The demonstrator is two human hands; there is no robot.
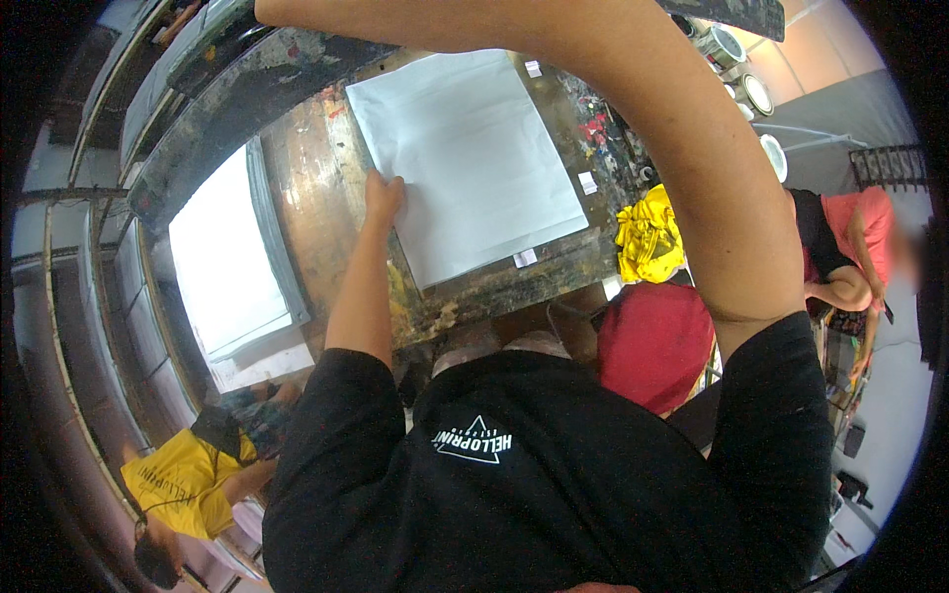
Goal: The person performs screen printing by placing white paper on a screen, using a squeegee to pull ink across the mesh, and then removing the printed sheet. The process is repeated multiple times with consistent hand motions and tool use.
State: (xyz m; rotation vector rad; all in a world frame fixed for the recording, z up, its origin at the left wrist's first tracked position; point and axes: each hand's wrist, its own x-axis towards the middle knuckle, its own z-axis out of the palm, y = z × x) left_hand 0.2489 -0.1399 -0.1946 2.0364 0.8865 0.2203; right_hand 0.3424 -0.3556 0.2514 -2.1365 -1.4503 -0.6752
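Note:
A large white paper sheet [474, 158], apparently with more sheets under it, lies on the stained work table [326, 198] in front of me. My left hand [384, 198] is at its left edge, with the thumb on the paper and the fingers closed at the border. Crossing the top of the picture, my right arm [682, 119] bends over toward the far left. My right hand lies beyond the upper edge of the view. Small white tabs [588, 183] sit along the right and near sides of the sheet.
A white stack of sheets [232, 257] lies at left. A crumpled yellow cloth [649, 234] is at the table's right end, near a red rounded thing [652, 346]. Open tubs [756, 94] stand far right. Two people sit nearby, in yellow [193, 481] and in pink [870, 232].

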